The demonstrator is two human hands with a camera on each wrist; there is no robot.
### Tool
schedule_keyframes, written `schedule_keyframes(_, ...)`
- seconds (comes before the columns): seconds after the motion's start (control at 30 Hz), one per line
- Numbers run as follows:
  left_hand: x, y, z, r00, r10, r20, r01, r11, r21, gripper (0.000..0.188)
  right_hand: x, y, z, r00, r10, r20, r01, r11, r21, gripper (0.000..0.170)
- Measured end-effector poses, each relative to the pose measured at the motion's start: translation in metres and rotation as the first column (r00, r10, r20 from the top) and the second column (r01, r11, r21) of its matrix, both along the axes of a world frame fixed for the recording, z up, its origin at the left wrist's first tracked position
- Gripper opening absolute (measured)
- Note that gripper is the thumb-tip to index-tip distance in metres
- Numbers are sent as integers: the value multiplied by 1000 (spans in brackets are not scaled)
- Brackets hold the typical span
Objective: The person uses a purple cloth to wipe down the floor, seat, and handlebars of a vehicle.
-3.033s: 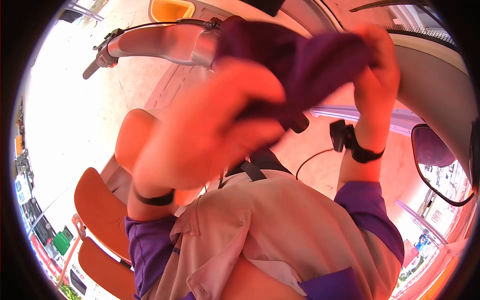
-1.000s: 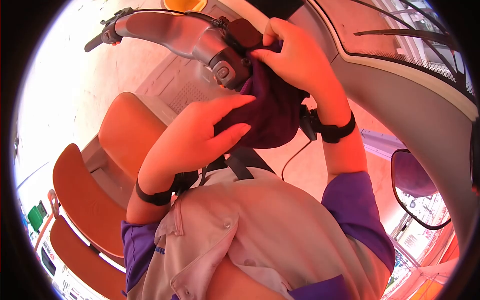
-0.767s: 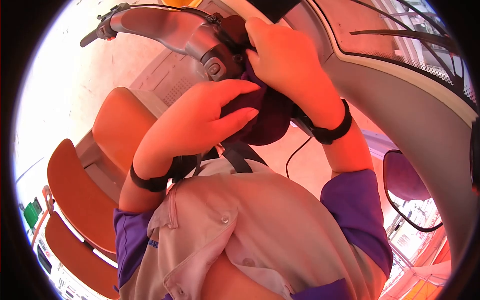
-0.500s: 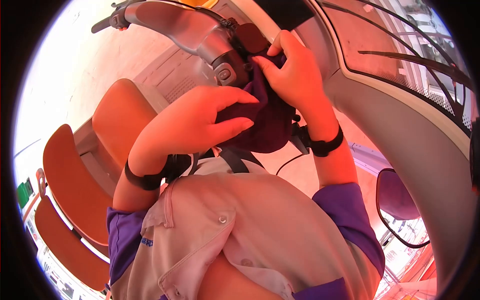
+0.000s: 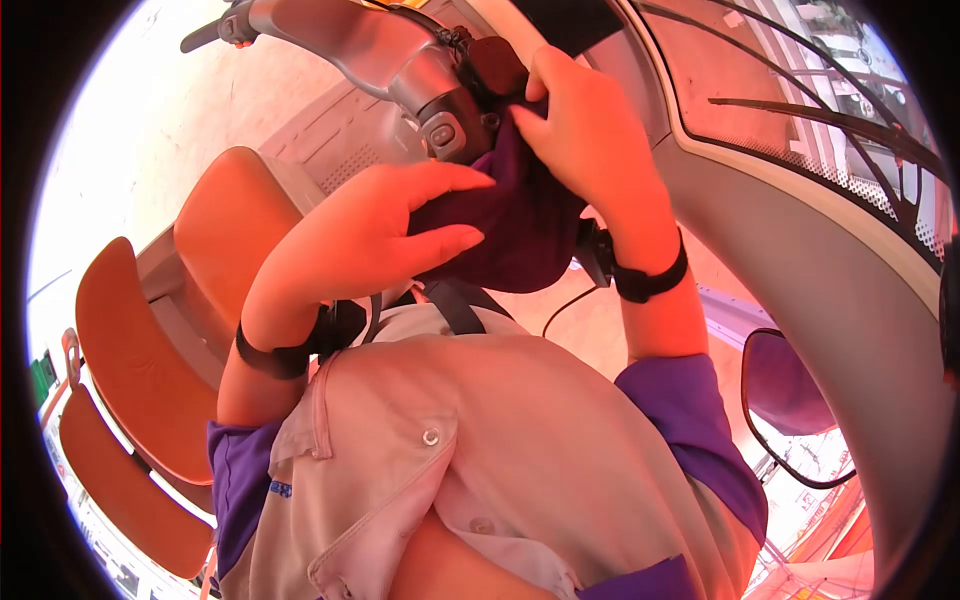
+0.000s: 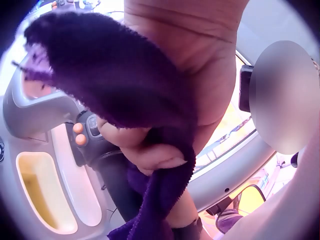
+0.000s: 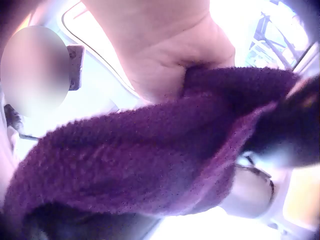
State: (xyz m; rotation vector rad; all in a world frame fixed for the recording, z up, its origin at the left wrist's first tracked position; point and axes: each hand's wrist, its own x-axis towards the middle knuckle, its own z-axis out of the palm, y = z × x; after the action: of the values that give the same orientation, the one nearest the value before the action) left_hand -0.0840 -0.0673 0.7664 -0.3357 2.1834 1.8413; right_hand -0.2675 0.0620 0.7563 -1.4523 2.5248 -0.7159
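A dark purple cloth with a fuzzy pile hangs around the near end of a grey handlebar, beside the switch block. My left hand holds the cloth from the left, thumb and fingers curved round it. In the left wrist view, the fingers of that hand curl into the purple folds. On the far side, my right hand pinches the cloth's upper edge between thumb and fingers, near a square black part. In the right wrist view the cloth hides most of the right fingers.
Orange seats stand at the left. A curved grey body panel runs down the right, with a mirror below it and a wiper arm above. A yellow storage recess shows in the left wrist view.
Three seconds ago both hands held the cloth up in the air, blurred. Now it lies round the handlebar end. Over the last second the hands have shifted only slightly.
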Motion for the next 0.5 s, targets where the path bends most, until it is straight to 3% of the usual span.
schedule_keyframes(0.13,-3,6,0,1000,16,-17,-15,998,59,39,-2,0,3,1000,13,15,-15,997,77,26)
schedule_keyframes(0.33,-1,-3,-5,999,-39,-28,39,999,33,39,9,2,0,995,-28,96,35,997,-71,21)
schedule_keyframes(0.5,-4,-3,-11,999,-38,-36,42,993,113,39,-2,30,-14,978,197,63,-180,961,-211,36)
